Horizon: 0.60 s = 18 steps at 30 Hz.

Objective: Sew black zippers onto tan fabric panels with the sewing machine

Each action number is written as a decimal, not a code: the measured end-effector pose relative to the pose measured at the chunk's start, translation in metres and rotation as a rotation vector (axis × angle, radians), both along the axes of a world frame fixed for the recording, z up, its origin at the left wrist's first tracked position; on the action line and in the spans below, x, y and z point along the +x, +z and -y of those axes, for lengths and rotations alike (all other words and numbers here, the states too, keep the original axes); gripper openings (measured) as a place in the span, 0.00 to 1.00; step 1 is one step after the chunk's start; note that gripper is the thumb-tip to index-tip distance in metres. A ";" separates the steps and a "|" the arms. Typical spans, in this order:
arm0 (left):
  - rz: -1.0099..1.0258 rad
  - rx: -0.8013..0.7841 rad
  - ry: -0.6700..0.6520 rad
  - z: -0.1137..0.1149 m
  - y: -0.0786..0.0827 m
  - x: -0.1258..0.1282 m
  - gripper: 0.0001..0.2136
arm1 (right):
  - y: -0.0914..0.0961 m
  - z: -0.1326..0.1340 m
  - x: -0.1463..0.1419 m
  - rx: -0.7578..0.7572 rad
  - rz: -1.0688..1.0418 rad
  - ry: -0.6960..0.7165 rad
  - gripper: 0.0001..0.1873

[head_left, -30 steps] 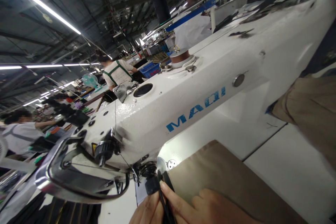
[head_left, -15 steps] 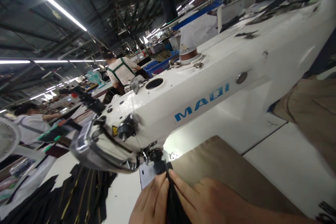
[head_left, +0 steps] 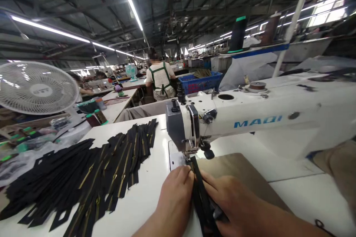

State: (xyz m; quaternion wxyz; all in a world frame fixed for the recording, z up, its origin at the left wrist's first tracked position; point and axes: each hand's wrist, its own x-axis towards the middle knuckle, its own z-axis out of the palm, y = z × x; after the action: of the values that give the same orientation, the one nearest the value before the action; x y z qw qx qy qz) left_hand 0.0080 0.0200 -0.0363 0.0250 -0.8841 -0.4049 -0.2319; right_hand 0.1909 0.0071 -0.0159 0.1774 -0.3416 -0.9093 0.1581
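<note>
A black zipper [head_left: 200, 196] with brass-coloured teeth runs from below toward the needle area of a white sewing machine [head_left: 258, 118]. My left hand [head_left: 176, 189] is closed at the zipper's left edge, fingertips just in front of the presser foot [head_left: 190, 157]. From the other side my right hand [head_left: 232, 194] pinches the zipper's right edge. A greyish thing shows under the right palm; I cannot make out what it is. Brown-khaki fabric [head_left: 236, 166] lies flat on the machine table, partly beneath the right hand and forearm.
Many black zippers [head_left: 111, 170] are spread over the white table on the left. A white fan [head_left: 39, 89] and thread spools [head_left: 100, 116] stand beyond them. More brown fabric [head_left: 336, 166] hangs at the right. A co-worker [head_left: 161, 76] sits ahead near a blue basket [head_left: 200, 81].
The head view has levelled and swung left, showing more of the zipper pile and the fan. Both hands stay at the zipper, whose brass teeth now show.
</note>
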 end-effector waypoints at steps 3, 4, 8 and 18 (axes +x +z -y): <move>0.024 0.045 -0.018 -0.008 -0.005 -0.003 0.10 | -0.001 -0.006 -0.002 0.016 0.018 -0.007 0.33; 0.026 0.065 -0.029 -0.010 -0.007 -0.004 0.11 | -0.002 -0.007 -0.002 0.024 0.023 -0.015 0.34; 0.026 0.091 -0.077 -0.014 -0.012 -0.007 0.11 | -0.010 -0.006 -0.001 0.082 0.021 -0.054 0.36; 0.015 0.097 -0.111 -0.016 -0.010 -0.007 0.10 | -0.023 -0.010 0.001 0.232 -0.016 -0.034 0.38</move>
State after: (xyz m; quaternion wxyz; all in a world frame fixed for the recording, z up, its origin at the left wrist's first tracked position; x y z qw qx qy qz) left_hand 0.0006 0.0358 -0.0461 0.0516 -0.9013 -0.3436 -0.2588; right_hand 0.1922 0.0166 -0.0384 0.2255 -0.3329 -0.9141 0.0513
